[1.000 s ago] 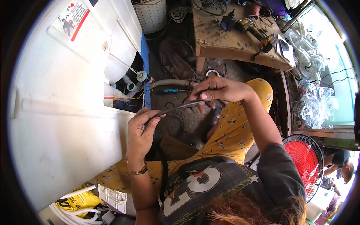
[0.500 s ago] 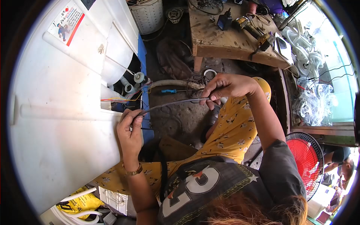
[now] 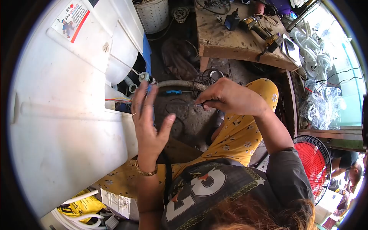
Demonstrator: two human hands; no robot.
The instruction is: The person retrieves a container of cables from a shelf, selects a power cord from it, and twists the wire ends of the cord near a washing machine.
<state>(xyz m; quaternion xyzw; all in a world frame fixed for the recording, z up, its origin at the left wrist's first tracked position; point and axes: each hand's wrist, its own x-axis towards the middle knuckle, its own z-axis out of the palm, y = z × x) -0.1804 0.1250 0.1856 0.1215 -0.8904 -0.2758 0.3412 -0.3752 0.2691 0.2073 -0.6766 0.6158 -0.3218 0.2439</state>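
My right hand (image 3: 233, 97) pinches a dark cable (image 3: 188, 104) between thumb and fingers; the cable looks thin and blurred against the dark floor. My left hand (image 3: 147, 122) is raised beside the white appliance body (image 3: 69, 115), its fingers apart with nothing held. Behind its fingertips, red and yellow wires (image 3: 117, 100) come out of the appliance's opening, partly hidden by the hand. A small round pale part (image 3: 145, 76) sits at that opening. On the floor beyond lie a blue-handled screwdriver (image 3: 173, 92) and a ribbed grey hose (image 3: 176, 83).
A wooden table (image 3: 230, 50) at the top bears a cordless drill (image 3: 270, 41) and a black adapter (image 3: 231, 21). At the right stands a red fan (image 3: 310, 165), with another person (image 3: 347, 163) behind it. A perforated white basket (image 3: 153, 16) stands at the back.
My left hand has let go of the dark cable, opened and moved up and right. My right hand keeps its end and has shifted slightly left and down. The view has shifted slightly.
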